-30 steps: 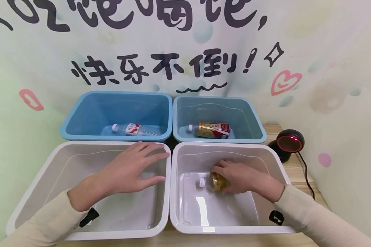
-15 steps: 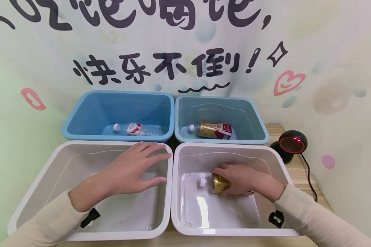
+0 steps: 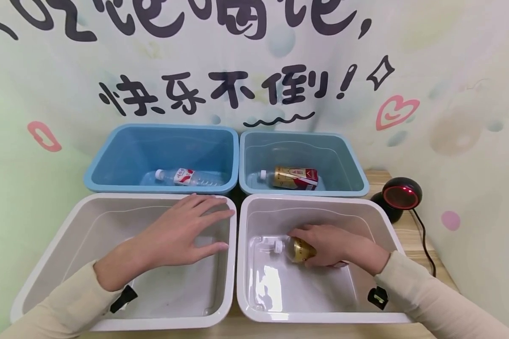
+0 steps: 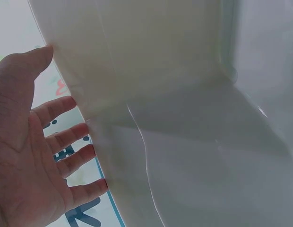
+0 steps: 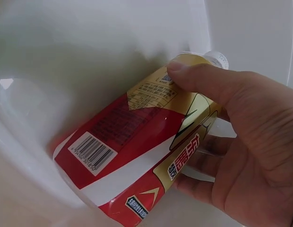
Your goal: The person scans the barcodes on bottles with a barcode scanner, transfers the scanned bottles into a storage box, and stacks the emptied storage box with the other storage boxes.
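Observation:
Inside the right white bin (image 3: 322, 317), my right hand (image 3: 332, 247) grips a drink bottle (image 3: 301, 249) with a gold and red label and a white cap (image 3: 278, 246). The bottle lies on its side, its cap pointing left. In the right wrist view the thumb presses the gold part of the bottle (image 5: 137, 146), whose barcode faces the camera; the other fingers are partly hidden behind it. My left hand (image 3: 169, 240) is spread over the left white bin (image 3: 152, 323) and holds nothing. In the left wrist view its fingertips (image 4: 100, 186) are at the bin's rim.
Behind stand a blue bin (image 3: 161, 146) with a clear bottle (image 3: 184, 177) and a blue-green bin (image 3: 301, 192) with another gold and red bottle (image 3: 294, 178). A black scanner-like device (image 3: 402, 194) with a red glow and cable stands at the right on the wooden table (image 3: 420, 245).
The gripped bottle's red lower end has come into view beneath the right hand, and the bottle has shifted slightly. My left hand stays in place.

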Action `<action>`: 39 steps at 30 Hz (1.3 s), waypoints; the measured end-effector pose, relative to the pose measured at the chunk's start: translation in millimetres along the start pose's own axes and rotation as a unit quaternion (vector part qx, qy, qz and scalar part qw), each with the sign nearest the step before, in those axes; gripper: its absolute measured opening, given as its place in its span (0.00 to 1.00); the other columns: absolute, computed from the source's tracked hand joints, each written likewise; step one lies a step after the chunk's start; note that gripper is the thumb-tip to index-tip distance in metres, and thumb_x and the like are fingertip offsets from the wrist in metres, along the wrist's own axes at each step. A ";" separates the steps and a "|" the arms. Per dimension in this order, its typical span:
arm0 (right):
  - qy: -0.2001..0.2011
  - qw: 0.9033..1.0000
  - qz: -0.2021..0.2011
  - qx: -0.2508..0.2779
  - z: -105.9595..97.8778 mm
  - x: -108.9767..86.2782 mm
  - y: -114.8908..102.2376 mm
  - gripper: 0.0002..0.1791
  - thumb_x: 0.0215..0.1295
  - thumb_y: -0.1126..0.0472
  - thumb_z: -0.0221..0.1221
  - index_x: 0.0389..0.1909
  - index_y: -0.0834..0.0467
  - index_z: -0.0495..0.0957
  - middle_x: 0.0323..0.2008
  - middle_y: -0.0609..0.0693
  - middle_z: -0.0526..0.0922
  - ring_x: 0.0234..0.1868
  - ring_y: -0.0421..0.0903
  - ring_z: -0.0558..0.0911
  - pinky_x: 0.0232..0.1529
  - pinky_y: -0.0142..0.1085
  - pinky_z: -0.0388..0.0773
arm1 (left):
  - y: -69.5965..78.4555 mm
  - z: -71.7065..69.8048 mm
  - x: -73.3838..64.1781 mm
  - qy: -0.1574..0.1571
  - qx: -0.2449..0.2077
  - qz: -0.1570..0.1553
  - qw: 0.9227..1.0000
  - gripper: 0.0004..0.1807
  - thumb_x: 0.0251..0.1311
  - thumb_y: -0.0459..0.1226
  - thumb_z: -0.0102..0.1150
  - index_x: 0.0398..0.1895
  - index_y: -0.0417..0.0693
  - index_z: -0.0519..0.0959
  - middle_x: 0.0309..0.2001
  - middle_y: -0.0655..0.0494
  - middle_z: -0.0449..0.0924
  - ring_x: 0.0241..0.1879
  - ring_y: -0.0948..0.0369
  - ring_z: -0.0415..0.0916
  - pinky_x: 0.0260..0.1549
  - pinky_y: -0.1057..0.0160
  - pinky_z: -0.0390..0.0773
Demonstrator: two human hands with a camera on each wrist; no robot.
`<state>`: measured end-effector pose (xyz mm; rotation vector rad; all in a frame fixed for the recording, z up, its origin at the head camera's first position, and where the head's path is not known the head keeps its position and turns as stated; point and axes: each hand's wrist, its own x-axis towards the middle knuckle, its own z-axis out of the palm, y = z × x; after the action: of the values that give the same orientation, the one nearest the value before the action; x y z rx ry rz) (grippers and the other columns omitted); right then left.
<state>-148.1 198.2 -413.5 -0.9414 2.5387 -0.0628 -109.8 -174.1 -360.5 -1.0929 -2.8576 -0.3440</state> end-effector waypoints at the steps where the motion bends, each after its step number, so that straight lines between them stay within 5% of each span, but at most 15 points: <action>1: 0.003 1.000 -0.005 -0.002 -0.9 0.3 -0.4 0.41 0.58 0.52 0.77 0.72 0.52 0.73 0.59 0.51 0.83 0.52 0.48 0.82 0.62 0.51 0.83 | -0.3 0.0 -0.3 0.002 0.002 0.001 1.000 0.36 0.65 0.62 0.65 0.75 0.63 0.75 0.74 0.55 0.74 0.75 0.49 0.69 0.75 0.38 0.70; 12: 0.028 0.999 -0.041 0.000 -7.4 -3.2 -9.0 0.39 0.59 0.52 0.76 0.72 0.48 0.74 0.53 0.49 0.83 0.46 0.43 0.81 0.52 0.43 0.83 | -1.7 0.5 -0.7 -0.004 -0.006 -0.005 1.000 0.36 0.65 0.63 0.65 0.75 0.64 0.75 0.76 0.54 0.73 0.76 0.48 0.68 0.74 0.37 0.70; 22: 0.082 0.994 -0.078 0.001 -15.7 -21.5 -12.3 0.38 0.56 0.54 0.73 0.70 0.47 0.76 0.42 0.45 0.76 0.35 0.37 0.74 0.36 0.31 0.73 | -0.5 0.7 -0.2 -0.003 -0.005 -0.003 1.000 0.37 0.65 0.63 0.65 0.75 0.65 0.75 0.75 0.54 0.73 0.75 0.48 0.68 0.74 0.36 0.69; 29: 0.090 0.993 -0.074 0.022 -25.2 -37.9 -16.2 0.40 0.59 0.54 0.73 0.73 0.47 0.71 0.50 0.45 0.79 0.42 0.38 0.79 0.41 0.32 0.80 | -1.1 0.3 -0.1 -0.001 -0.001 0.002 1.000 0.36 0.65 0.62 0.65 0.75 0.63 0.75 0.75 0.54 0.73 0.75 0.48 0.69 0.74 0.38 0.69; 39: 0.153 0.985 -0.078 0.032 -56.9 -70.2 -9.2 0.39 0.61 0.56 0.73 0.73 0.49 0.72 0.59 0.45 0.81 0.46 0.37 0.79 0.43 0.32 0.82 | -0.6 1.9 1.2 0.012 0.002 0.013 1.000 0.36 0.66 0.62 0.65 0.74 0.62 0.76 0.73 0.55 0.74 0.74 0.49 0.70 0.74 0.39 0.70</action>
<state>-118.2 229.6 -333.7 -1.1823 2.7110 -0.3601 -111.1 -173.3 -362.4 -1.1165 -2.8188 -0.3480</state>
